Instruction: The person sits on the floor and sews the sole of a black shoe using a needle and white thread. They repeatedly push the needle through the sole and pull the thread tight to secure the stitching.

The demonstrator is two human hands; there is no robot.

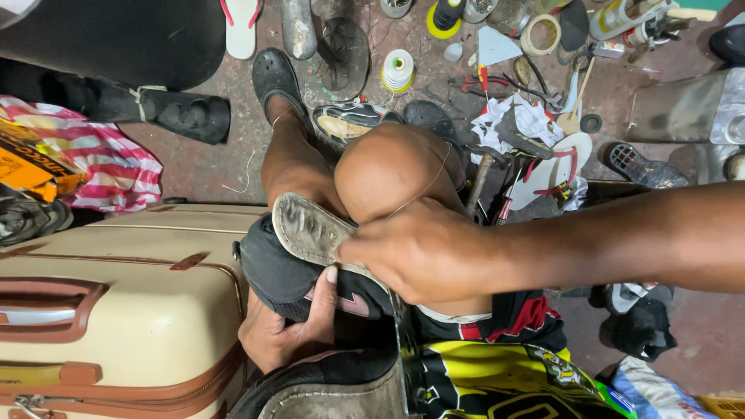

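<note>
A worn shoe with a dirty grey sole (306, 229) and dark upper rests on my lap, sole up, against my knee. My left hand (287, 330) grips the shoe's dark upper from below, thumb pressed on its side. My right hand (415, 252) lies over the sole's edge, fingers closed on it, and a thin thread (431, 182) runs from those fingers up across my knee.
A cream suitcase with brown trim (116, 310) stands at my left. The floor ahead holds a thread spool (398, 70), tape roll (541, 32), a hammer (479, 180), pliers, sandals (555, 167), loose shoes and a striped bag (101, 159).
</note>
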